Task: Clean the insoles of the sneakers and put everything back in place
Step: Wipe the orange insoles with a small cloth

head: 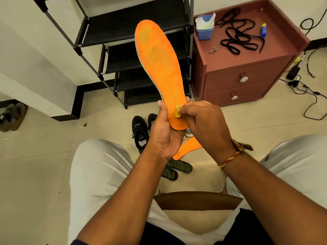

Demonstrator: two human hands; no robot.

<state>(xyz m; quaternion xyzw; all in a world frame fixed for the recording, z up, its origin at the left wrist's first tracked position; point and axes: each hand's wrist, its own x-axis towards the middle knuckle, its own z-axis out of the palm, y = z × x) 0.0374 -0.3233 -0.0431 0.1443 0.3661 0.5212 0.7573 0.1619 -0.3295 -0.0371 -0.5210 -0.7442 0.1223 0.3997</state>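
- My left hand (163, 137) is curled round the heel end of the insole (159, 64), thumb up its left edge, fingers behind; it holds the insole in the air above my knees.
- My right hand (207, 122) pinches a small yellow cloth (177, 113) at the fingertips, pressed on the orange face just above the heel; so both hands are closed on something, neither is free.
- The step in hand, as I judge it, is wiping this insole; the cloth is at the heel, so the next move calls for drawing it up the length toward the toe, with the left hand bracing so the thin foam does not bend away.
- The insole stands nearly upright; its long axis runs from the heel at my hands to the toe at the top, leaning a little left; the orange face is turned to me.
- On the floor under my hands lie two dark insoles (178, 167); just beyond them a second insole (187, 149), orange, partly hidden by my right wrist; beside it the black sneakers (140, 133).
- Farther off stands the rack (134, 23), behind the raised toe; right of it is the cabinet (247, 68), with a blue tub (204, 30) and loose black laces (237, 36) on top; those laces must go back in later, I reckon.
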